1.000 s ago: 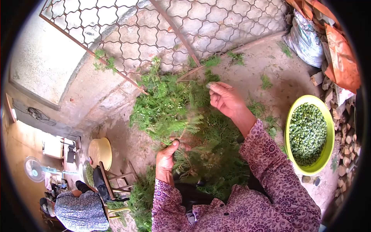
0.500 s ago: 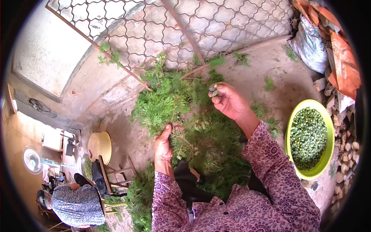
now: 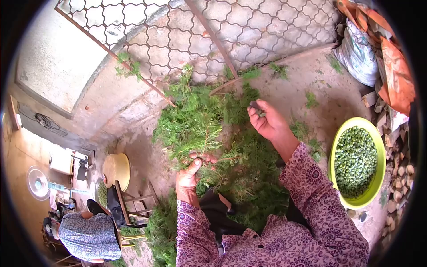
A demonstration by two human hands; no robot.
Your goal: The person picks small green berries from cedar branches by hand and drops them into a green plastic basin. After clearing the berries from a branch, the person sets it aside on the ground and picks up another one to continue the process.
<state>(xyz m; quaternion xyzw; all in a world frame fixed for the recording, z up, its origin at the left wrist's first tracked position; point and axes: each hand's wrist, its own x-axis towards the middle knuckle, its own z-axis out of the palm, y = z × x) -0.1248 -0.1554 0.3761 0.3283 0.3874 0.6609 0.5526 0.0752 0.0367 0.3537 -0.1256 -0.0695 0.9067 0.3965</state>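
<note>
Feathery green leaves spread from a conifer branch point(image 3: 207, 135), whose stem is pinched in my left hand point(image 3: 190, 171). Up and to the right, my right hand point(image 3: 268, 119) has its fingers curled together around a few small green cones point(image 3: 260, 113), partly hidden by the fingertips. Below and between both hands lies a large heap of cut greenery point(image 3: 253, 178). Off to the right stands a yellow-green basin point(image 3: 381, 164) filled with many small round green cones.
A wire-mesh panel point(image 3: 218, 42) leans along the wall ahead. Stacked firewood point(image 3: 400, 178) and a white sack point(image 3: 358, 55) line the right side. At lower left another person point(image 3: 89, 236) sits near a wooden chair point(image 3: 133, 200) and a round tan tub point(image 3: 122, 171).
My right hand has shifted slightly right and downward, its fingers closing more over the small cones. The left hand has turned a little, and the branch in it now leans more to the right.
</note>
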